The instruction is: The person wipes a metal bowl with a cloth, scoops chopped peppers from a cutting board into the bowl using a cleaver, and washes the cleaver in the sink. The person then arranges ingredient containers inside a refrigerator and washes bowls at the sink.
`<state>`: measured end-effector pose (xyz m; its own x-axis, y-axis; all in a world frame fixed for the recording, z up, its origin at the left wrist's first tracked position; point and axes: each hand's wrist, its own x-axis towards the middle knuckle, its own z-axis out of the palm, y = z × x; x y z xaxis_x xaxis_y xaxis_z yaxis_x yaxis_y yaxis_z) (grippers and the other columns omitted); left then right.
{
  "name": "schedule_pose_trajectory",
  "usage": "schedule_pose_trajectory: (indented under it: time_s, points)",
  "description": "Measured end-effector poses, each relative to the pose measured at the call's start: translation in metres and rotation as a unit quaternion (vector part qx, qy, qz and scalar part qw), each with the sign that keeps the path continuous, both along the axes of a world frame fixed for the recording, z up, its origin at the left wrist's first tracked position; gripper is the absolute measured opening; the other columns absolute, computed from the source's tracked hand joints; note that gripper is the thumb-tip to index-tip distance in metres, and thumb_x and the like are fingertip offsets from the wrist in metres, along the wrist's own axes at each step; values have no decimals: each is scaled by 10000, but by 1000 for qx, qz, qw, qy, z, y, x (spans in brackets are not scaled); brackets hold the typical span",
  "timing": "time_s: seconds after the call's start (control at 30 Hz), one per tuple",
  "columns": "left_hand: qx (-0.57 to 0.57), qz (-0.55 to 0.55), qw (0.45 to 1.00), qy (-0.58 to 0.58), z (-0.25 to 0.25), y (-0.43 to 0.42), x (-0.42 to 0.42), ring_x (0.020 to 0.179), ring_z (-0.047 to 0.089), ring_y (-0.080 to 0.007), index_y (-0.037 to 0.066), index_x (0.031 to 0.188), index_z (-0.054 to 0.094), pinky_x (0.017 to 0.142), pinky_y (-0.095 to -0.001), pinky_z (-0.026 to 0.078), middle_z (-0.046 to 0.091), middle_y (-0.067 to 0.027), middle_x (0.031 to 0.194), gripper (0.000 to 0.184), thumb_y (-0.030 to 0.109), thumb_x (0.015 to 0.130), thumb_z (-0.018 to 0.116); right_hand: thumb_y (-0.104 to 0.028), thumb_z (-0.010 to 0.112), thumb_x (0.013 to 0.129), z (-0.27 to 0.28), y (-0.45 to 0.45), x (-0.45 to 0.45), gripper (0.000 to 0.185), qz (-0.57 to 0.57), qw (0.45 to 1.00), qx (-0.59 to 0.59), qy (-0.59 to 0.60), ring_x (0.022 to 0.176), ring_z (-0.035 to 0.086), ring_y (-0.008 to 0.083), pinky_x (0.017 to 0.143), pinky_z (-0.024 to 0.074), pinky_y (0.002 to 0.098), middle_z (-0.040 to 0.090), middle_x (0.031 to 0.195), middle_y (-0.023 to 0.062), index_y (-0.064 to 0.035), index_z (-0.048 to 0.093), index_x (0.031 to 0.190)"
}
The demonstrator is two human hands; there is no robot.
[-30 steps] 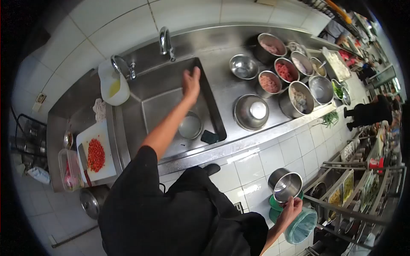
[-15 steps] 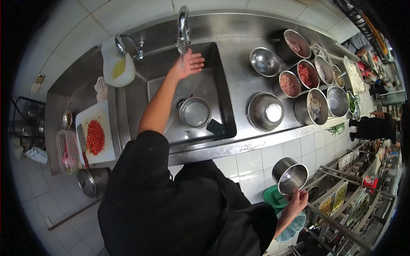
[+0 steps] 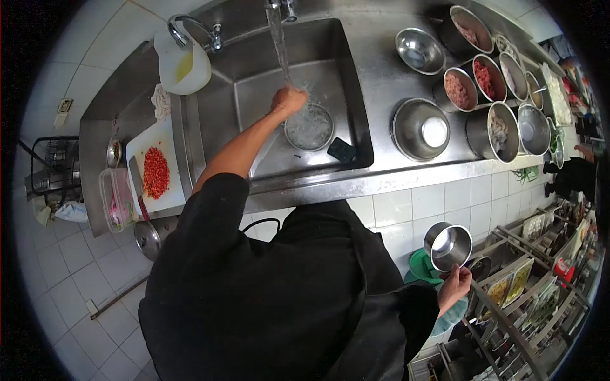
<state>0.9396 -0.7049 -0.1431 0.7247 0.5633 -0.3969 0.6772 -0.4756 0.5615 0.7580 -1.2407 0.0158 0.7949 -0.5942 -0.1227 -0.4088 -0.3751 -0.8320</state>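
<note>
My left hand (image 3: 290, 100) is in the sink (image 3: 254, 89), its fingers curled under a stream of water (image 3: 279, 47). It is at the upper left rim of a round metal bowl (image 3: 309, 128) with rippling water inside; whether it grips the rim is hidden. A dark green scouring pad (image 3: 342, 150) lies right of this bowl. Off to the right, away from the counter, my right hand (image 3: 455, 286) pinches the rim of a metal pot (image 3: 448, 247), which is tilted so its inside shows.
Left of the sink are a cutting board (image 3: 136, 149) with chopped red pieces and a knife, and a white jug (image 3: 190, 71). Metal bowls and several food pots (image 3: 492, 131) stand right. A green bin (image 3: 422, 263) and a rack (image 3: 508, 254) are beyond; a person (image 3: 572, 174) stands far right.
My left hand has come down from below the tap to the bowl, its spread fingers now curled. Water now pours strongly into the sink. My right hand still holds the pot.
</note>
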Motion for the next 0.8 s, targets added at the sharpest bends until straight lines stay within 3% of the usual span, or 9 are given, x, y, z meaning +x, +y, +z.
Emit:
schedule_pose_trajectory:
  time_s: [0.07,0.2,0.27,0.3,0.37,0.43,0.5,0.57,0.8]
  points:
    - [118,-64,990,43,-4,3,2,814,632,-340,24,832,640,786,-381,502,657,-162,846,284,286,760,559,-39,593,823,-12,-10,-8,157,-10,1000,3,18,491,437,88,435,370,231,469,652,29,-21,456,748]
    - [53,-92,994,13,-13,4,-9,826,639,-322,32,857,665,779,-386,505,660,-163,862,232,178,735,534,-46,582,813,-37,-23,-17,154,-22,998,1,58,468,459,106,422,374,246,482,628,49,-16,446,748]
    - [-203,7,978,-41,-7,-9,-12,831,638,-322,27,849,673,765,-408,505,659,-170,874,228,167,738,531,-34,568,797,-47,-25,-21,144,-42,996,3,76,448,458,120,417,373,261,465,570,53,-13,440,735]
    - [-201,13,979,-43,-13,-9,-6,831,638,-322,27,849,673,765,-408,505,659,-170,874,228,167,738,531,-34,568,797,-57,-30,-24,144,-36,997,5,75,448,458,120,417,373,261,465,570,53,-13,440,735]
    - [115,-336,927,124,-34,2,-1,830,641,-307,21,861,667,809,-404,484,644,-212,893,331,267,830,448,-47,579,787,-82,-44,-28,156,-36,993,55,96,425,469,140,408,384,263,470,542,68,-3,442,728]
    - [168,-281,945,18,-56,0,-8,835,634,-332,12,830,669,804,-415,486,649,-205,895,341,289,830,472,-74,598,764,-126,-63,-31,172,-62,986,29,150,398,478,158,375,392,287,493,525,95,8,450,729]
    - [101,-42,993,-46,-65,-13,-12,848,625,-358,17,841,667,802,-425,483,650,-191,889,340,321,794,521,-67,585,720,-211,-113,-49,152,-52,984,43,162,397,504,172,347,406,312,523,534,117,32,470,708]
    - [62,-11,998,-12,-21,-21,-22,859,626,-353,37,858,672,785,-436,487,654,-177,880,305,304,757,566,-66,583,717,-239,-122,-47,150,-56,978,54,192,396,504,172,346,406,313,522,533,117,32,470,703]
    - [58,-81,994,-38,-65,-13,-32,833,634,-340,56,851,683,730,-431,505,658,-169,865,240,237,722,594,-62,575,709,-240,-87,-10,144,-19,961,78,263,396,505,175,343,406,316,522,531,118,35,471,689]
